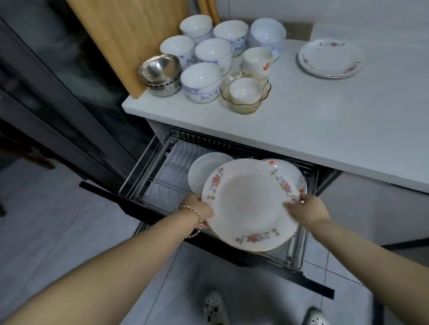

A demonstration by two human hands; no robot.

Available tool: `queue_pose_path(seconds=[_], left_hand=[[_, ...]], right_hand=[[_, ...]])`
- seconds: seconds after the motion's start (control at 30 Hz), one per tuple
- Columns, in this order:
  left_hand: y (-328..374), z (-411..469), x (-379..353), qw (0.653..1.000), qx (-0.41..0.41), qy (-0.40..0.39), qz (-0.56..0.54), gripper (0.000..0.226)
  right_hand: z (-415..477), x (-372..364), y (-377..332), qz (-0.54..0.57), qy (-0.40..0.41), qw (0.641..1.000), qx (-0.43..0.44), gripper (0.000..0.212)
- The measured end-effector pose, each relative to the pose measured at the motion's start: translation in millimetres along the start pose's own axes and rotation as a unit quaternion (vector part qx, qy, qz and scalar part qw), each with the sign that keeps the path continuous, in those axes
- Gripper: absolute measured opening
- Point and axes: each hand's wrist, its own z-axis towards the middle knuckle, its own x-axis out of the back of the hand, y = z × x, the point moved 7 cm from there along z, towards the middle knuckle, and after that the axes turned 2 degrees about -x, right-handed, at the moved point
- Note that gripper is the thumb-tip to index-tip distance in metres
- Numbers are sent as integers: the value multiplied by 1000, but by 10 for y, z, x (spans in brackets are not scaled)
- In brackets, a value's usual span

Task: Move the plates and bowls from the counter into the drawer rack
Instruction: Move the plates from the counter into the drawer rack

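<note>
A large white plate with a floral rim (248, 205) is held tilted over the open drawer rack (144, 166). My left hand (198, 210) grips its left edge and my right hand (308, 209) grips its right edge. Behind it in the wire rack stand a plain white plate (201, 170) and another flower-patterned plate (287, 169). On the counter (330, 121), a stack of floral plates (329, 58) lies at the right. Several stacked white and blue-patterned bowls (202, 83) cluster at the left, with steel bowls (160, 74) and an amber glass bowl (246, 93) holding a small white bowl.
The drawer's dark front panel (213, 249) juts out over the tiled floor, just ahead of my feet (216, 309). A wooden board (129, 30) leans behind the bowls. A dark glass door (43, 96) stands to the left.
</note>
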Motion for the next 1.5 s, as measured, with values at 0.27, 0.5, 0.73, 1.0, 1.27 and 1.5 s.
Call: queue_pose_path(seconds=[0.27,0.5,0.73,1.0,1.27,1.5], left_hand=[[-98,1034,736,995,17,17,93,38],[-2,2158,854,978,18,28,206,31],[-71,3295,753,956,22,23,291,29],[-131,4187,511,945,3,36,325,30],[-69,4143,403,968,-60,48,240,45],[-104,4102,344,976,-25,8,215,49]], right_hand=[[392,-1040,-288,47,-1,998,-38,19],[1102,-1733,-310,65,-5,993,-94,18],[1766,-2350,-157,110,32,975,-190,40],[2170,-2751,-56,107,162,944,-265,37],[2110,-2732,-192,25,205,944,-256,37],[2130,-2854,-60,171,201,911,-317,48]])
